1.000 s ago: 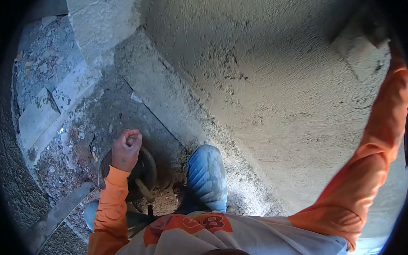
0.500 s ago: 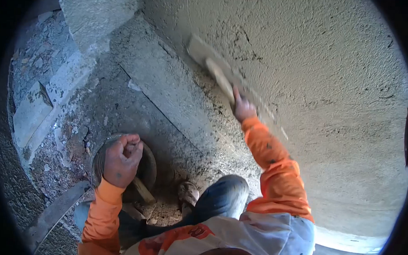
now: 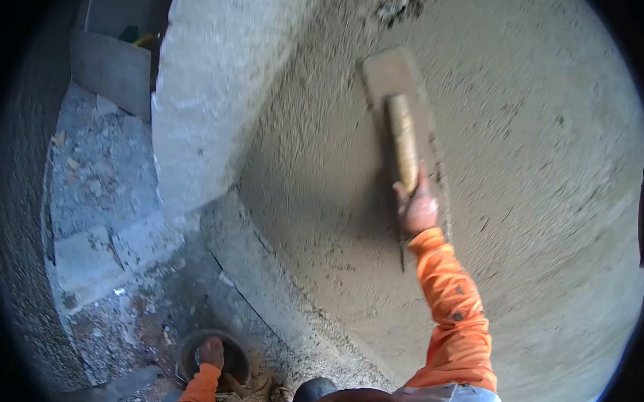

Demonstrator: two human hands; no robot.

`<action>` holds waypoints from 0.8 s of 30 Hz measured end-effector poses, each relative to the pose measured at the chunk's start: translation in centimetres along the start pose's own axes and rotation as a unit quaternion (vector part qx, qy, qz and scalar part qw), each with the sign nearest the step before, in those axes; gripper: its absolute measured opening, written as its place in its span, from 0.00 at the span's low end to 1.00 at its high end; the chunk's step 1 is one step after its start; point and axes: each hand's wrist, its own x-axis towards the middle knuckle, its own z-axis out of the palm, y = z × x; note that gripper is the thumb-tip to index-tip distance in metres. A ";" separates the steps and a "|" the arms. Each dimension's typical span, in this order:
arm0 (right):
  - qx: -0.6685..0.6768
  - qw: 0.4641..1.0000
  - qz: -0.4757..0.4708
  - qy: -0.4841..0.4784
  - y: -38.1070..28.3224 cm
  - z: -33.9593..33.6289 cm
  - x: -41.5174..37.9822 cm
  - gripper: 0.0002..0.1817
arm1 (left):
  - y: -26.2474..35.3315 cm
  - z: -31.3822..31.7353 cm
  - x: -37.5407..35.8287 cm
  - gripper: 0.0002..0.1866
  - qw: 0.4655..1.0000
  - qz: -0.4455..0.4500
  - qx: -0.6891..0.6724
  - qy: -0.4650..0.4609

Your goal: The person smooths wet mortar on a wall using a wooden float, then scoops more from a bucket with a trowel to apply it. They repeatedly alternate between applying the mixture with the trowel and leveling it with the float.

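My right hand (image 3: 418, 206) is wrapped round the wooden handle of a long plastering trowel (image 3: 394, 67). The trowel's flat blade lies against the wet grey plaster of the wall (image 3: 535, 187), its far end pointing up the wall. My left hand (image 3: 212, 352) is low at the left, over a round bucket (image 3: 240, 360), with its fingers curled in; I see nothing in them. A wooden handle (image 3: 236, 386) sticks out beside the bucket.
A pale wall edge or pillar (image 3: 205, 90) stands at the left of the plastered wall. Broken slabs (image 3: 86, 256) and rubble (image 3: 99, 175) lie on the floor to the left. A ledge (image 3: 263, 270) runs along the wall's foot, and a plank (image 3: 117, 389) lies at lower left.
My right hand has carried the trowel up the wall and turned its blade more upright. The view has tilted upward, so my left hand and the bucket appear lower.
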 end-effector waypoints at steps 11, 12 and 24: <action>0.102 0.931 -0.026 0.348 -3.4 -43.6 34.9 0.33 | 68.9 -16.8 18.4 0.30 0.883 0.402 -0.018 0.242; 0.086 0.932 -0.009 0.352 -4.6 -45.1 37.9 0.33 | 79.2 -17.2 16.1 0.35 0.823 0.477 0.038 0.305; 0.032 0.998 0.052 0.007 -16.6 -12.3 25.6 0.37 | 98.2 -14.8 14.6 0.41 0.808 0.494 -0.039 0.319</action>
